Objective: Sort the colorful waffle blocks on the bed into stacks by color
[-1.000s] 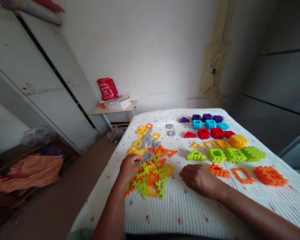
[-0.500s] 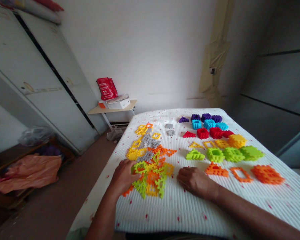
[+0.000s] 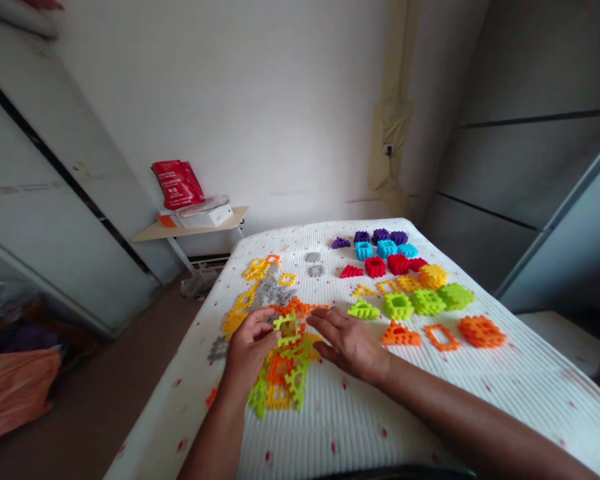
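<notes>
Between thumb and fingers, my left hand (image 3: 253, 340) grips a lime-green square frame piece (image 3: 287, 328) with toothed edges, raised over the mixed pile. My right hand (image 3: 347, 343) is just right of that piece, fingers stretched out and nothing visible in them; whether a fingertip touches the piece I cannot tell. Below both hands lie jumbled orange pieces (image 3: 280, 368), a yellow window piece (image 3: 279, 396) and green triangle pieces (image 3: 296, 383). Grey pieces (image 3: 273, 292) and yellow pieces (image 3: 246, 298) spread out behind my left hand.
On the right of the bed (image 3: 360, 427) stand colour rows: purple (image 3: 381, 237), blue (image 3: 387, 249), red (image 3: 398, 264), yellow (image 3: 433, 276), green (image 3: 427, 302) and orange stacks (image 3: 481, 331). A small table (image 3: 150, 233) with a red bag (image 3: 179, 185) stands by the wall.
My left hand has lifted the green square frame piece from the pile. My right hand has moved left beside it, its fingers now stretched out. The view has turned right.
</notes>
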Motion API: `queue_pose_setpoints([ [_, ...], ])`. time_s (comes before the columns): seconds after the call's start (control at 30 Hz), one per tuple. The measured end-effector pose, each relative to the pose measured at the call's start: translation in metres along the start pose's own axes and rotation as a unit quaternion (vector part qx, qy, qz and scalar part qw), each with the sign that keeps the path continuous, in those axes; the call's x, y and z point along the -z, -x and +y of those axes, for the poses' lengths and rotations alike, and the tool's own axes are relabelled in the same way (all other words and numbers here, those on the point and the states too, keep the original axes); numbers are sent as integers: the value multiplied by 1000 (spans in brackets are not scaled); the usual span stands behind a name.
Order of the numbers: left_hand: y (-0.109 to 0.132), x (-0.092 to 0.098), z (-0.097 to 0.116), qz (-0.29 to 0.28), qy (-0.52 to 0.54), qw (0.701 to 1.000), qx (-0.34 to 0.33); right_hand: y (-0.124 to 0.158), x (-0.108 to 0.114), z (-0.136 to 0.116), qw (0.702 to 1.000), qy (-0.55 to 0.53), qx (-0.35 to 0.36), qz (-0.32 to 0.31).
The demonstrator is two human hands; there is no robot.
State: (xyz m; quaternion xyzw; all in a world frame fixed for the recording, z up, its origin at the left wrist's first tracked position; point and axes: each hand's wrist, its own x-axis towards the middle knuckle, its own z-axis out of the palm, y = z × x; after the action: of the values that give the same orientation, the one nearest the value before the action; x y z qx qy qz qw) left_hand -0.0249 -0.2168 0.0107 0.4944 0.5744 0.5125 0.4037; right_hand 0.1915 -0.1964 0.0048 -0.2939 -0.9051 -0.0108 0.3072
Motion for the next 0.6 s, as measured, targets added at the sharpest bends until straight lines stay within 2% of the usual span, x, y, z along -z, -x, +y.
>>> queue_pose_setpoints([
  [0.13, 7, -22, 9, -1, 47, 999, 19, -8, -2, -7, 999, 14, -29, -24],
  [0.33, 13, -40, 11, -1, 53, 998, 26, -10, 2, -12, 996, 26, -59, -62],
  [0.5, 16, -54, 9, -17, 58, 998, 3, -5, 13, -11, 994, 0, -84, -69],
  [0.6, 20, -56, 5, -2, 32, 999, -41, -1, 31, 0, 993, -26, -100, -58],
])
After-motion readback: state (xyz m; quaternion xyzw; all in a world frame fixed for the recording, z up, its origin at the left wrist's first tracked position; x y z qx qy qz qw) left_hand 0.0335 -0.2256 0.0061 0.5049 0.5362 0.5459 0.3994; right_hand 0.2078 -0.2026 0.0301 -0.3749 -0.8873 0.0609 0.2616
